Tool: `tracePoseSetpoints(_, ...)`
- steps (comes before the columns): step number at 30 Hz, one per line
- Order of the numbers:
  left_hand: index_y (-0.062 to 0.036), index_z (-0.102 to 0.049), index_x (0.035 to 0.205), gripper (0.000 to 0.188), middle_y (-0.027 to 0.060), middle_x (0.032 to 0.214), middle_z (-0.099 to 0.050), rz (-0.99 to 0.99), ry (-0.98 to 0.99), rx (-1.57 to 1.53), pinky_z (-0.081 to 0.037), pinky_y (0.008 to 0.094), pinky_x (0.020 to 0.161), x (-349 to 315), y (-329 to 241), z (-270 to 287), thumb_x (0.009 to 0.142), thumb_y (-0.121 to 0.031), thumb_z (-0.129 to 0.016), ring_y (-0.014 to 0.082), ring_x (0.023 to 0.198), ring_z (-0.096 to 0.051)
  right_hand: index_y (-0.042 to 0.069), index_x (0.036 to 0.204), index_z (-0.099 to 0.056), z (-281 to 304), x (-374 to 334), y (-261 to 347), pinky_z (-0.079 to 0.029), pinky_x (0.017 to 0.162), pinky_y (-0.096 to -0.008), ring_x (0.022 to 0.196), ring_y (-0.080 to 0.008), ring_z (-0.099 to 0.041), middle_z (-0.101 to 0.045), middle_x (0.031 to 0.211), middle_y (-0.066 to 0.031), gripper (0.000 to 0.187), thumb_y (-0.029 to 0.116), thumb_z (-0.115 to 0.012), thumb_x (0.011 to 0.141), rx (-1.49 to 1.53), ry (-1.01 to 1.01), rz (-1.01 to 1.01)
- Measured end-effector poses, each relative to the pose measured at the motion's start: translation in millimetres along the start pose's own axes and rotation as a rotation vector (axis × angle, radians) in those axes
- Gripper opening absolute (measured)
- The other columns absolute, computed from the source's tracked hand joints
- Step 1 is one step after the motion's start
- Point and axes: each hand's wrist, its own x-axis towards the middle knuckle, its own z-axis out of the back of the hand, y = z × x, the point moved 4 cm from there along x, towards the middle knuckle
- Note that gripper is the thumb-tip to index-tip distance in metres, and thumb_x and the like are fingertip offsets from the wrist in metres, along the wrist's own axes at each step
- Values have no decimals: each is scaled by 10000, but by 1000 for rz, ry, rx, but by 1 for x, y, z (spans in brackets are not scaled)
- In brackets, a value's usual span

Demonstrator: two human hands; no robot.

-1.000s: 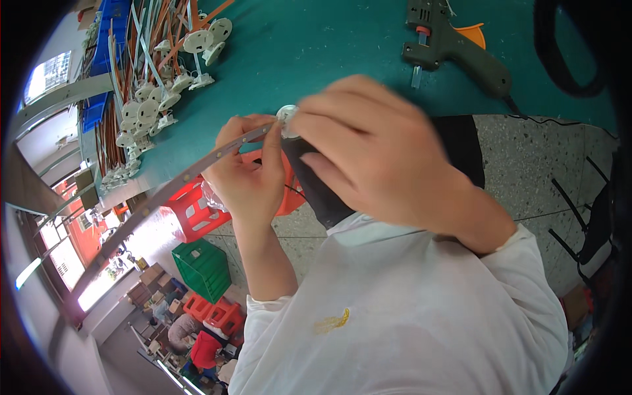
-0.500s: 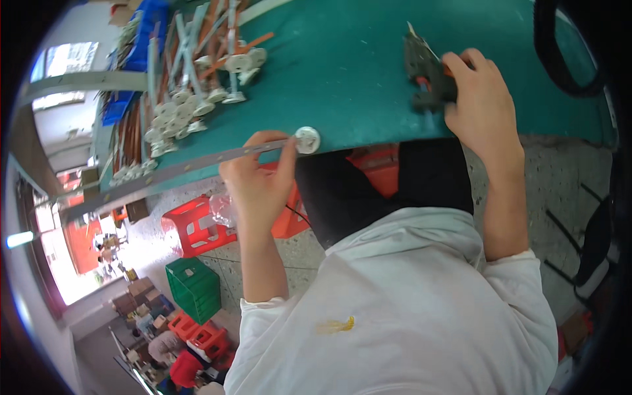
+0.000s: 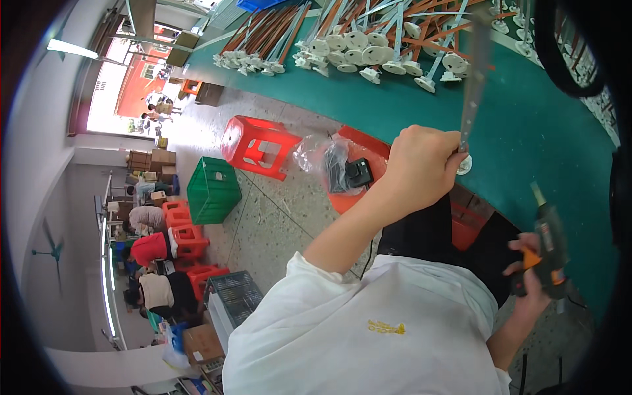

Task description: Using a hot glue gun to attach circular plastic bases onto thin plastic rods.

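My left hand (image 3: 424, 161) is closed round the lower end of a thin grey strip (image 3: 473, 99), which stands up over the green table (image 3: 408, 108). A white round disc (image 3: 465, 164) shows just below my fingers at that end of the strip. At the lower right, my right hand (image 3: 532, 273) is wrapped round the handle of a dark glue gun (image 3: 553, 243) with an orange trigger. Its pale nozzle points up and away from me, apart from the disc. Several brown and grey strips with white round bases (image 3: 355, 43) lie heaped on the table's far side.
Left of me stand a red stool (image 3: 260, 141) and a second one bearing a plastic bag and a black device (image 3: 359, 172). A green crate (image 3: 214, 191) is on the floor. Several people sit further left. A black loop (image 3: 566, 59) hangs at the upper right.
The view has swung left. The strip in my left hand has turned from lying sideways to standing up. My right hand has drawn the glue gun nearer to my body.
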Motion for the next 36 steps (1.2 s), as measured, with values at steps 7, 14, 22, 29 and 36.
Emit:
tracePoseSetpoints(7,-35,-733,791,30,98,707,-705,-22,-15,68,-490,285,528,6,-1,4,779,-55,-752,202,561,-670,-41,1067,-664,-43,1,-18,-525,841,-393,965,-312,-649,-694,1034,-170,337,157,-668,795,-154,189,8)
tracePoseSetpoints(14,20,-719,815,36,83,690,-704,44,-9,-74,-509,236,530,10,6,-2,789,19,-743,141,581,-686,-40,976,-656,-62,11,-27,-543,756,-391,834,-322,-656,-701,876,-135,221,-1,-638,759,-406,133,207)
tracePoseSetpoints(22,34,-707,767,25,83,728,-730,60,8,-116,-528,232,550,8,1,-3,768,31,-732,160,593,-710,-38,888,-670,-75,18,-41,-540,704,-364,775,-321,-646,-675,817,-134,213,-76,-720,684,-516,50,264)
tracePoseSetpoints(29,26,-711,770,27,79,702,-718,47,10,-111,-510,223,551,9,4,-3,760,37,-733,152,578,-700,-36,876,-666,-78,22,-50,-542,702,-359,768,-331,-638,-656,803,-141,229,-80,-733,661,-557,16,241)
tracePoseSetpoints(36,21,-716,780,41,83,668,-700,64,17,-132,-499,217,546,11,6,-3,755,47,-735,132,575,-691,-43,895,-660,-81,24,-53,-539,713,-370,766,-345,-628,-638,790,-147,262,-71,-716,640,-558,4,232)
